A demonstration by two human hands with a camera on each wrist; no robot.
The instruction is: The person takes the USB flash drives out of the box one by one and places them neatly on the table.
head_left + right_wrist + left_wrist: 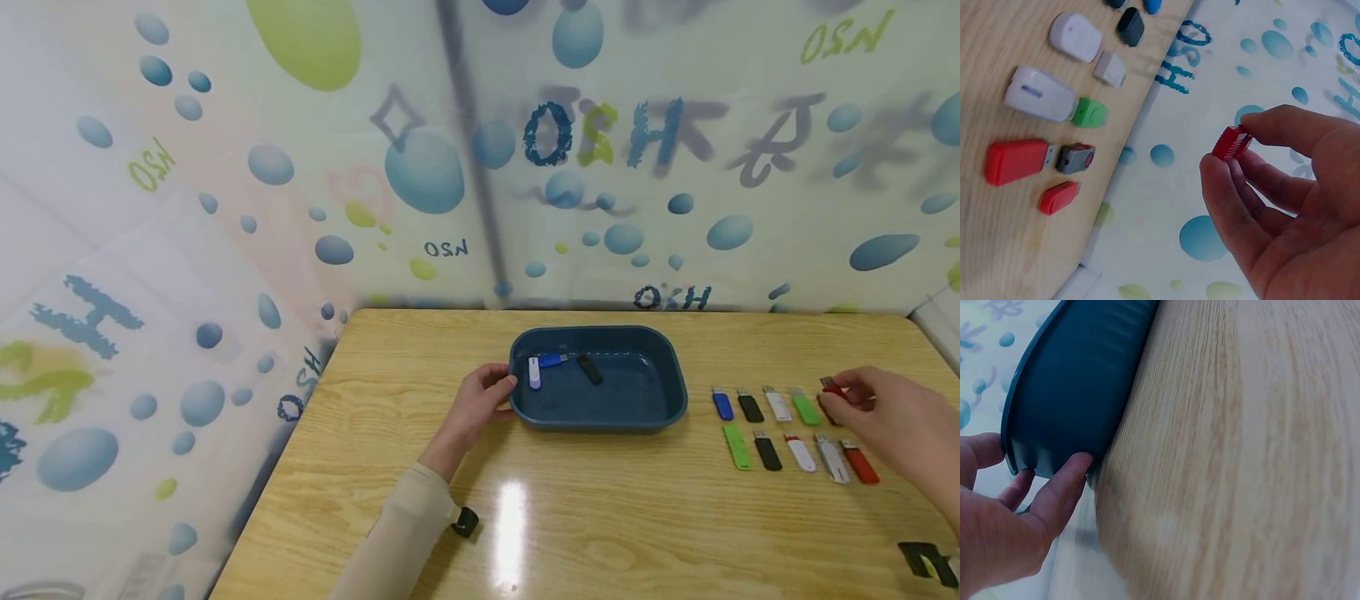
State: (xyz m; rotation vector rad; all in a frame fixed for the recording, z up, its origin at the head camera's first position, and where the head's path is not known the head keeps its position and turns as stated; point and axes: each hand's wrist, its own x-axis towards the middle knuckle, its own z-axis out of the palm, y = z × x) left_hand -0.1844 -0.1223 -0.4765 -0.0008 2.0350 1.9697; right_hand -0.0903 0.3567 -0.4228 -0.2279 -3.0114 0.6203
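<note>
My right hand (pixel 877 417) is over the right end of the USB stick rows. In the right wrist view its thumb and fingers pinch a red USB stick (pixel 1230 143), raised off the table. My left hand (pixel 478 400) holds the left end of a dark blue plastic tray (pixel 600 422); its thumb is at the rim and its other fingers lie against the outer end wall. Inside the tray are a white USB stick (pixel 534 373), a blue USB stick (pixel 551 361) and a black USB stick (pixel 589 369).
Several USB sticks lie in two rows right of the tray, including a green stick (pixel 737 447), a silver stick (pixel 832 459) and a red stick (pixel 859 462). The wooden table (pixel 600 517) ends at a patterned curtain (pixel 600 242) behind, with another along the left.
</note>
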